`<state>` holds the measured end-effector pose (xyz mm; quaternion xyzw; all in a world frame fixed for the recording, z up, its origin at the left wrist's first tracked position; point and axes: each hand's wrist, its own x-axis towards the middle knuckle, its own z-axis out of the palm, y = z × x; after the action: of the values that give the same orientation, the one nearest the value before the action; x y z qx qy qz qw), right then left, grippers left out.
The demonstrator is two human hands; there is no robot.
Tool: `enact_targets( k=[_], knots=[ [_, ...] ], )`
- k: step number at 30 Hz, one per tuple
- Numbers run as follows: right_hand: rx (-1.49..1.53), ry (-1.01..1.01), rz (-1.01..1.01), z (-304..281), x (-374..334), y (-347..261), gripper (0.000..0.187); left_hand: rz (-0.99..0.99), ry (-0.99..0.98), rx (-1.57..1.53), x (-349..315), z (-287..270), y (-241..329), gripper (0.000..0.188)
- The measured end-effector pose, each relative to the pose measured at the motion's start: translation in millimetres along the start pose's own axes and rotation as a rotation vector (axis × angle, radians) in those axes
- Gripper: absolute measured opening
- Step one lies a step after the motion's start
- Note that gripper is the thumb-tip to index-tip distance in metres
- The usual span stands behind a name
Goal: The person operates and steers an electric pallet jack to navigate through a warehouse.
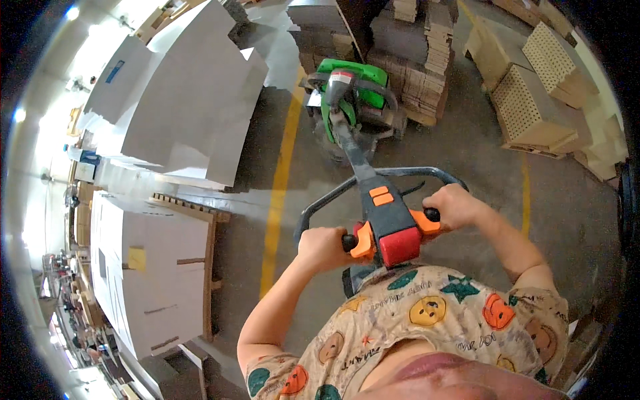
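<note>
A green electric pallet truck [350, 100] stands ahead of me with its dark tiller arm running back to a loop handle [390, 175]. The handle head [393, 227] has orange buttons, orange thumb levers and a red end pad. My left hand [323, 248] is closed around the left grip beside the orange lever. My right hand [453, 207] is closed around the right grip. The truck's forks sit under a pallet of stacked flat brown cardboard [407, 60].
Tall stacks of white sheets [193, 100] on pallets fill the left side, with another white stack [153, 280] nearer me. Perforated brown board blocks [533, 100] lie at the right. A yellow floor line [283, 180] runs along the concrete aisle.
</note>
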<state>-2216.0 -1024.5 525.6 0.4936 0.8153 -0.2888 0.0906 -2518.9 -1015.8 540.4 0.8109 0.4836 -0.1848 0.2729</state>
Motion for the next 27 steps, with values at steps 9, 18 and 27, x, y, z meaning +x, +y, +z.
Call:
enact_targets(
  k=[9, 18, 27],
  knots=[
    [0.023, -0.024, -0.088, -28.0, -0.6, 8.2, 0.031, -0.072, -0.036, -0.086, -13.3, -17.0, 18.6, 0.070],
    [0.051, -0.049, -0.066, -29.9, 4.9, 6.5, 0.033, 0.045, 0.053, -0.112, -12.8, -14.5, 11.1, 0.068],
    [-0.008, -0.075, -0.015, -9.7, 16.0, 12.3, 0.046, 0.108, 0.140, -0.074, -3.7, 2.4, -4.4, 0.070]
  ],
)
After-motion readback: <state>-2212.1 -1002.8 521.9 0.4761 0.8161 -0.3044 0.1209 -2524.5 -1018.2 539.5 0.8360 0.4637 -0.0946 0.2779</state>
